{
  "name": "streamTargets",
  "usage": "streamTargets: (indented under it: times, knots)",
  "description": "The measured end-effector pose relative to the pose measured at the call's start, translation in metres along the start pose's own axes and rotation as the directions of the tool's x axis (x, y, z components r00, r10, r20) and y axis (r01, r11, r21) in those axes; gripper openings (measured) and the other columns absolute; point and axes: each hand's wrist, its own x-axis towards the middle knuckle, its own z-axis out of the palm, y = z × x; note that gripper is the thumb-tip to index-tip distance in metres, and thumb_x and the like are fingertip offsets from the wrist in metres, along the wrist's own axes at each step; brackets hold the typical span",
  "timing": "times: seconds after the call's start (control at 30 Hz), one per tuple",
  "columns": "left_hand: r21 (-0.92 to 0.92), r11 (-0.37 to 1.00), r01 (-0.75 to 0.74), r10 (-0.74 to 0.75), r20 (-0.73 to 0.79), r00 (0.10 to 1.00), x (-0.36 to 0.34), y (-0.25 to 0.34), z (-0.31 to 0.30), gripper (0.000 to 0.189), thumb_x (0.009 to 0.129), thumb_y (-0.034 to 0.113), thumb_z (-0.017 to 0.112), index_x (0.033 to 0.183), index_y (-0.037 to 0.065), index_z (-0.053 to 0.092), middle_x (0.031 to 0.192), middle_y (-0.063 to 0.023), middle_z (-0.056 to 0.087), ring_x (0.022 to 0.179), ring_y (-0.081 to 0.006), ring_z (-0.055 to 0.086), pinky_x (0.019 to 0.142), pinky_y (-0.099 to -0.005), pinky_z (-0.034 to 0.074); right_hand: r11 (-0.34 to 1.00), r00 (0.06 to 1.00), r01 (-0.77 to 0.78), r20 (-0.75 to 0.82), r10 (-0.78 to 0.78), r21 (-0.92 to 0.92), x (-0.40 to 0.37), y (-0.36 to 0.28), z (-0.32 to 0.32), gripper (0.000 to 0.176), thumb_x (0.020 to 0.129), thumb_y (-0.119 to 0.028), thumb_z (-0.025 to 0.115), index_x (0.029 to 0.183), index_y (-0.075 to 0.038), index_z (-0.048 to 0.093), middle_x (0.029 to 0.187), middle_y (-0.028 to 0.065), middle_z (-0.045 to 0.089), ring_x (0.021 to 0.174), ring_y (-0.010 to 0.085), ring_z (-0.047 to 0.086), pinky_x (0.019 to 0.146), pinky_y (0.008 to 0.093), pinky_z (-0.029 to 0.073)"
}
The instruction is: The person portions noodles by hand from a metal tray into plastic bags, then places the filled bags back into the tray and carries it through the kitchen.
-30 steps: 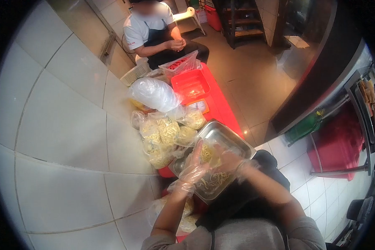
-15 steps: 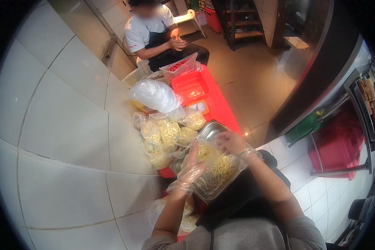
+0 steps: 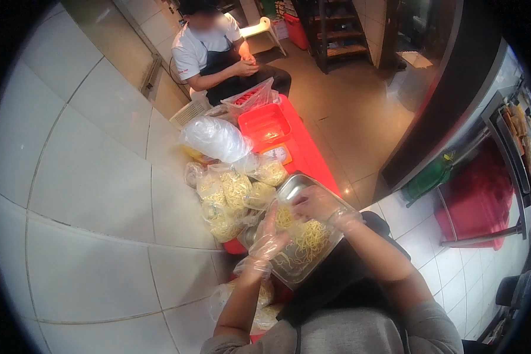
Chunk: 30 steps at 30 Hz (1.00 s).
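My left hand [image 3: 270,237], in a clear plastic glove, holds a clear plastic bag with yellow noodles [image 3: 285,217] over a metal tray. My right hand [image 3: 320,205], gloved the same way, is at the upper part of that bag; motion smears its fingers, so their grip cannot be made out. Loose yellow noodles [image 3: 312,237] lie in the metal tray [image 3: 298,180] under both hands. Left of the tray, filled noodle bags [image 3: 237,190] are piled up, several of them.
On the red table [image 3: 307,154] stand a red basin [image 3: 265,125], a dial scale [image 3: 279,153] and a large clear plastic bundle [image 3: 215,138]. A co-worker [image 3: 209,56] sits at the far end. More bagged noodles [image 3: 268,315] lie low beside my left forearm. A tiled wall [image 3: 94,171] borders the left.
My right hand has moved slightly left and down, closer to my left hand, and its fingers are now blurred. The left hand keeps its hold on the noodle bag.
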Motion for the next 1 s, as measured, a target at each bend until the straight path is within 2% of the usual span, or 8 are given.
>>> streamTargets:
  times: [0.1, 0.13, 0.23, 0.37, 0.57, 0.67, 0.97, 1.0]
  knots:
    - [-0.156, 0.985, 0.079, -0.075, 0.036, 0.997, 0.004, 0.002, 0.006, 0.088, 0.072, -0.003, 0.056, 0.151, 0.003, 0.020, 0.148, -0.0272, 0.034, 0.115, -0.0269, 0.056, 0.079, -0.0315, 0.055, 0.993, 0.982, 0.011, 0.190, 0.012, -0.115, 0.012, 0.007, 0.006, 0.027, 0.086, -0.016, 0.061, 0.099, 0.008, 0.064, 0.088, 0.0143, 0.069, 0.074, 0.0191, 0.070, 0.059, 0.0312, 0.058]
    - [-0.104, 0.994, 0.022, -0.022, 0.000, 1.000, 0.005, -0.004, 0.005, 0.087, 0.072, -0.004, 0.056, 0.152, 0.003, 0.020, 0.147, -0.0261, 0.036, 0.110, -0.0260, 0.058, 0.078, -0.0311, 0.055, 0.978, 0.995, -0.024, 0.094, 0.045, -0.209, 0.011, 0.007, 0.002, 0.025, 0.088, -0.015, 0.060, 0.102, 0.006, 0.064, 0.088, 0.0131, 0.068, 0.072, 0.0167, 0.068, 0.058, 0.0295, 0.057]
    - [-0.111, 0.993, -0.048, 0.044, -0.043, 0.998, 0.008, -0.025, 0.002, 0.086, 0.075, -0.006, 0.054, 0.152, 0.004, 0.019, 0.143, -0.0223, 0.042, 0.097, -0.0226, 0.063, 0.076, -0.0303, 0.054, 0.973, 0.990, -0.060, -0.112, 0.086, 0.225, 0.001, 0.021, -0.023, 0.022, 0.092, -0.014, 0.058, 0.105, 0.002, 0.064, 0.083, 0.0093, 0.067, 0.067, 0.0139, 0.065, 0.055, 0.0262, 0.055]
    - [-0.318, 0.941, 0.117, -0.077, 0.136, 0.988, 0.025, -0.001, -0.012, 0.082, 0.079, -0.008, 0.055, 0.152, 0.006, 0.020, 0.139, -0.0160, 0.046, 0.097, -0.0197, 0.063, 0.076, -0.0309, 0.055, 0.916, 0.959, -0.023, -0.249, 0.133, 0.401, -0.016, 0.042, -0.043, 0.018, 0.092, -0.012, 0.060, 0.105, -0.002, 0.065, 0.079, 0.0050, 0.065, 0.065, 0.0111, 0.062, 0.054, 0.0233, 0.051]
    - [-0.617, 0.759, -0.208, 0.197, -0.087, 0.977, 0.063, 0.144, -0.070, 0.068, 0.084, -0.007, 0.057, 0.145, 0.002, 0.030, 0.113, -0.0138, 0.061, 0.090, -0.0190, 0.066, 0.077, -0.0319, 0.056, 0.941, 0.953, -0.171, -0.196, 0.233, 0.291, -0.032, 0.060, -0.023, 0.014, 0.091, -0.012, 0.062, 0.101, -0.002, 0.062, 0.084, 0.0046, 0.064, 0.068, 0.0120, 0.064, 0.054, 0.0250, 0.053]
    - [-0.572, 0.766, -0.293, 0.212, -0.206, 0.955, 0.106, 0.176, -0.096, 0.066, 0.084, -0.009, 0.056, 0.143, 0.000, 0.028, 0.116, -0.0158, 0.058, 0.091, -0.0217, 0.066, 0.079, -0.0333, 0.058, 0.961, 0.968, -0.170, -0.145, 0.205, 0.219, -0.030, 0.054, -0.013, 0.018, 0.090, -0.014, 0.064, 0.101, 0.000, 0.061, 0.088, 0.0056, 0.064, 0.069, 0.0130, 0.065, 0.054, 0.0268, 0.055]
    - [-0.347, 0.631, -0.694, 0.445, -0.571, 0.690, 0.233, 0.071, -0.047, 0.084, 0.081, -0.016, 0.052, 0.152, 0.005, 0.012, 0.145, -0.0145, 0.031, 0.116, -0.0254, 0.051, 0.081, -0.0348, 0.060, 0.984, 0.983, -0.119, -0.120, 0.135, 0.132, -0.034, 0.065, -0.010, 0.022, 0.088, -0.016, 0.064, 0.102, 0.001, 0.062, 0.090, 0.0068, 0.065, 0.071, 0.0130, 0.066, 0.054, 0.0270, 0.056]
    - [-0.422, 0.627, -0.654, 0.416, -0.528, 0.740, 0.231, 0.059, -0.044, 0.087, 0.081, -0.017, 0.049, 0.153, 0.008, 0.009, 0.150, -0.0144, 0.026, 0.121, -0.0260, 0.048, 0.083, -0.0348, 0.059, 0.985, 0.983, -0.121, -0.122, 0.136, 0.119, -0.034, 0.067, -0.011, 0.022, 0.088, -0.016, 0.064, 0.102, 0.001, 0.063, 0.090, 0.0070, 0.065, 0.072, 0.0130, 0.067, 0.054, 0.0271, 0.056]
